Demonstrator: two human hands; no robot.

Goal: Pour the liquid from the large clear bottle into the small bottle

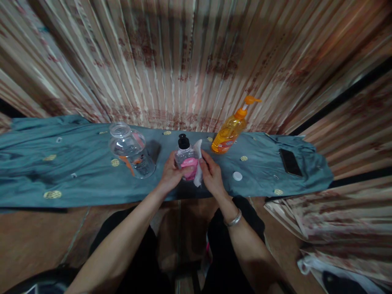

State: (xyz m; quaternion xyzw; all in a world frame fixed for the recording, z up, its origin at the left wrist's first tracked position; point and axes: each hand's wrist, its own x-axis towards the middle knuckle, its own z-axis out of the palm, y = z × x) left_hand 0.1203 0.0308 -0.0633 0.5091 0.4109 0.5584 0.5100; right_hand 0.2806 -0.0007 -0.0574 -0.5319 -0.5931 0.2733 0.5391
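A small clear bottle (185, 153) with a black cap and a pink label stands upright in front of me. My left hand (172, 173) is wrapped round its left side, the thumb across the label. In my right hand (212, 172), a white tissue (197, 164) is pinched and pressed to the bottle's right side. The tissue hides part of that side. Whether the bottle's base rests on the cloth or is slightly raised, I cannot tell.
A large clear jar (134, 153) without a lid stands left. To the right are an orange pump bottle (229, 132), a white round cap (237, 176) and a black phone (290, 162). A green cloth (88, 163) covers the narrow table. A patterned curtain (183, 61) hangs behind.
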